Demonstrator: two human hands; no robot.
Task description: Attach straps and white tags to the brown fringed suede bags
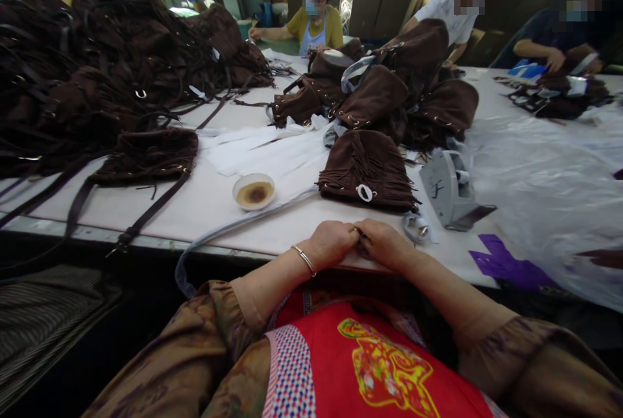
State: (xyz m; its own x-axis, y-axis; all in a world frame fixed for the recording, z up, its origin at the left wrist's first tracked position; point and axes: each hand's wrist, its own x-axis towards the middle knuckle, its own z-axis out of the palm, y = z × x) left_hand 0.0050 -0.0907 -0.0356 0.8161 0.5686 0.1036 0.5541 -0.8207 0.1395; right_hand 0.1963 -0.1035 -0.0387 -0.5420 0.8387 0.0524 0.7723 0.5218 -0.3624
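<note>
My left hand (334, 241), with a silver bracelet at the wrist, and my right hand (383, 243) meet at the table's front edge. Their fingers are closed together around something small and dark, too hidden to name. Just beyond them lies a dark brown fringed bag (365, 170) with a white oval tag on its front. A grey strap (243, 220) runs from beside that bag to the table edge on the left. Right of my right hand sits a small roll with metal pieces (415, 227).
A bowl of brown liquid (254, 192) stands left of centre. Brown bags are heaped at the left (107, 80) and centre back (374, 93). A grey tape dispenser (445, 191), purple tape (511, 262) and clear plastic (540, 191) are at the right. Three people work across the table.
</note>
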